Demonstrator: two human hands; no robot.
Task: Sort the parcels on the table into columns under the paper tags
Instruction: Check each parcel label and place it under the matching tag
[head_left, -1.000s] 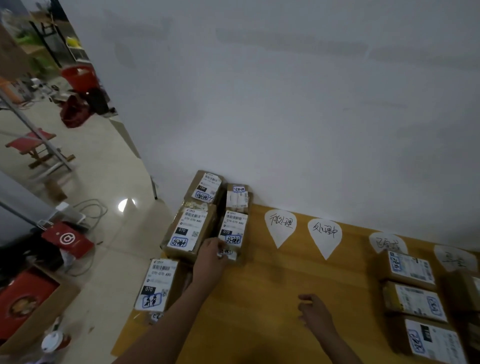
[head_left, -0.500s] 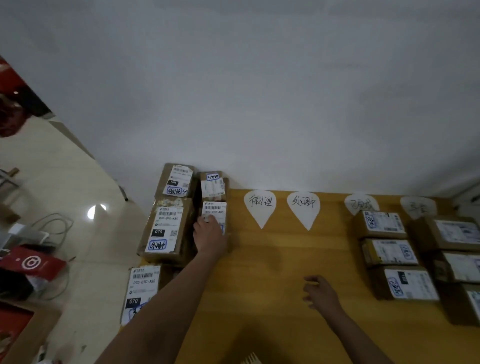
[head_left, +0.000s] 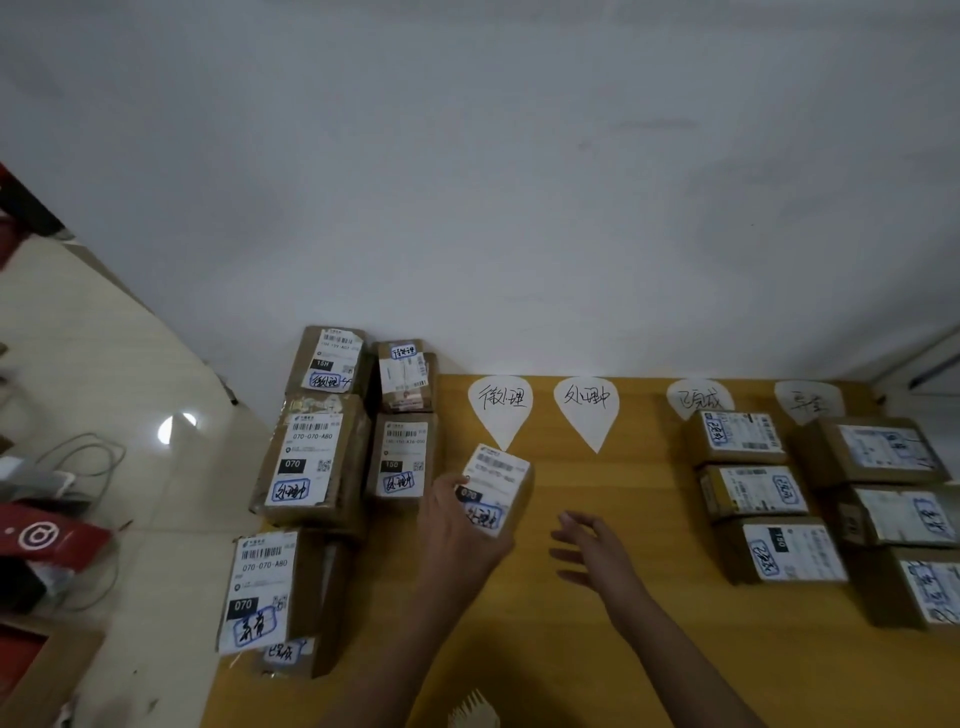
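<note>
Parcel (head_left: 496, 488) gripped in left hand (head_left: 457, 535); right hand (head_left: 597, 551) spread, empty.

1 head-worn view looks steeply down, close over the table (head_left: 623, 597), toward the wall (head_left: 519, 182).

The left hand (head_left: 457, 530) grips a small parcel (head_left: 496, 488), label up, held above the tabletop (head_left: 597, 649) just below the first paper tag (head_left: 500, 408). To its right the right hand (head_left: 597, 553) hovers open, fingers spread, touching nothing. Left of the gripping hand sit unsorted parcels (head_left: 317, 462); well right of the open hand, two sorted columns (head_left: 753, 491).
</note>
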